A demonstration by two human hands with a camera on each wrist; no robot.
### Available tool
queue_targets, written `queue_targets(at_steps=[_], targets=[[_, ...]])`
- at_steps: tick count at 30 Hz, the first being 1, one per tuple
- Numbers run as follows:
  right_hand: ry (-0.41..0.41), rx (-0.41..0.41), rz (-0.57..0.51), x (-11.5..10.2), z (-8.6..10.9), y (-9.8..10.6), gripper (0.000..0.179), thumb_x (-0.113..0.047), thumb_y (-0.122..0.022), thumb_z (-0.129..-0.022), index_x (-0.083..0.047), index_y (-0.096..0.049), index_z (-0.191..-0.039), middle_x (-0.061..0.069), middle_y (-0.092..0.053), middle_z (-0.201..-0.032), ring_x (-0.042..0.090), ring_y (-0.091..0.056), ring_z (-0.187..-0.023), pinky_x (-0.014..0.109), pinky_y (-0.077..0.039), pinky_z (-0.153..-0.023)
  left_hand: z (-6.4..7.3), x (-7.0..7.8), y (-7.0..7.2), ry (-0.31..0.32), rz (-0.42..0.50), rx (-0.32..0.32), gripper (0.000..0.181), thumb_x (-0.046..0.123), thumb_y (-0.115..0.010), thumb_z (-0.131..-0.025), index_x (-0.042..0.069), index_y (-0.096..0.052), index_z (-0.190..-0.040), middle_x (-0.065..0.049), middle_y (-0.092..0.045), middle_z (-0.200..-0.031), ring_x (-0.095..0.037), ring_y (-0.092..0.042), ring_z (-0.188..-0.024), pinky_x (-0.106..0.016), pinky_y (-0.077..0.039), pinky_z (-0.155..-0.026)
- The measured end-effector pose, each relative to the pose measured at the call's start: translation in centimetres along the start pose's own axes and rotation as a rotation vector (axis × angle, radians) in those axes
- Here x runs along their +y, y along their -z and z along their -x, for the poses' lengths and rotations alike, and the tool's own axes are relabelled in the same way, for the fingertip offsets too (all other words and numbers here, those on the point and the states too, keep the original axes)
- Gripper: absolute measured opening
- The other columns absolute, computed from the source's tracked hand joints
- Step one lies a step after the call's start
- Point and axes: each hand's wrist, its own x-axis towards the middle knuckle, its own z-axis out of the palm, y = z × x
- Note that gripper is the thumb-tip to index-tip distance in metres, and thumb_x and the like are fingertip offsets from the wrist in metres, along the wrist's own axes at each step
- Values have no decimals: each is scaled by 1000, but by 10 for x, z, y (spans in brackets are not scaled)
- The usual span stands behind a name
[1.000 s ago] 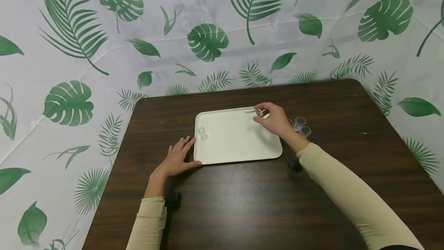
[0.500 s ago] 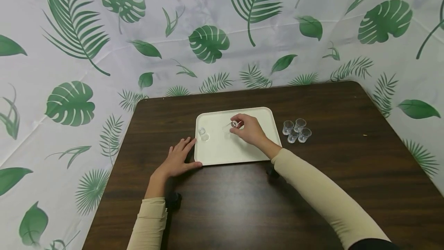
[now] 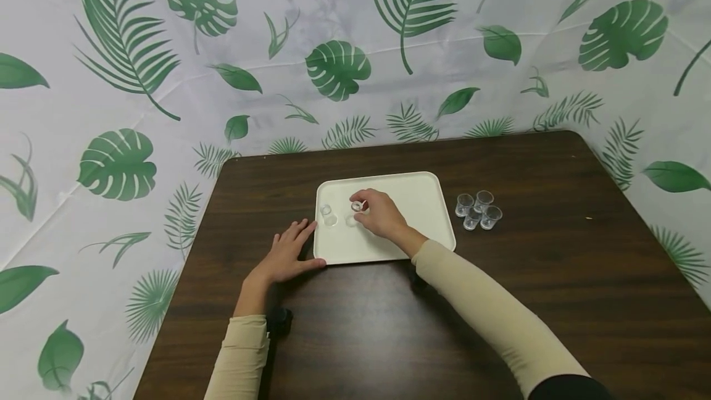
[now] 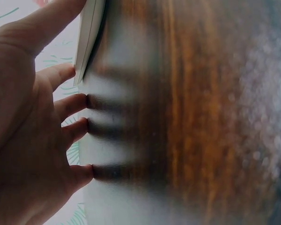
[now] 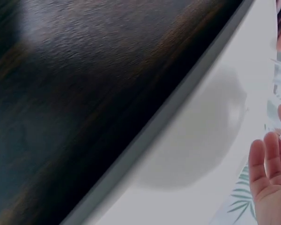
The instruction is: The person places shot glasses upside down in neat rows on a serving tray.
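Over the left half of a white tray (image 3: 397, 199), my right hand (image 3: 380, 213) pinches a small clear glass (image 3: 357, 206) by its rim between thumb and fingertips. Another clear glass (image 3: 326, 210) stands near the tray's left edge. My left hand (image 3: 284, 253) lies spread at the tray's lower left corner, thumb and index finger touching the rim. In the left wrist view, its other fingertips (image 4: 78, 101) rest on the table. The right wrist view catches my right hand (image 5: 271, 173) only at the edge, with little of the glass showing.
Several clear glasses (image 3: 479, 210) stand grouped on the dark wooden table (image 3: 355, 320), just right of the tray. A leaf-printed white cloth (image 3: 233, 116) hangs behind the table and down its left side.
My right hand has carried the clear glass leftward across the tray, from its upper right part to beside the other glass. My left hand stays in place at the corner.
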Motion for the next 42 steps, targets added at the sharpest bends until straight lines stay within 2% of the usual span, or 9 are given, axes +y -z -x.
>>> queue_targets(at_steps=[20,33,42], targets=[[132,-43,114,-11,-11,-16,36,-7,-72,-86,-13,-69,-121,-1,-64,-103,14,-60,-93,32,-48,-83,0,0,-1,7,-1,-9,95,59,-67,-85,18,-22,-158,-17,-20,-160,-39,-13,-147,-71,-9,-108],[127,-52,107,-11,-10,-15,43,-8,-70,-86,-13,-64,-129,0,-64,-110,15,-62,-98,33,-48,-86,-1,0,-1,6,-7,-10,95,61,-66,-85,18,-22,-158,-16,-20,-161,-39,-12,-147,-70,-9,-108],[129,-76,92,-7,-7,-4,48,-14,-72,-87,-13,-60,-134,4,-63,-115,19,-62,-100,35,-48,-85,0,1,1,21,5,-15,96,61,-66,-85,19,-22,-158,-15,-19,-161,-38,-11,-148,-70,-8,-109]])
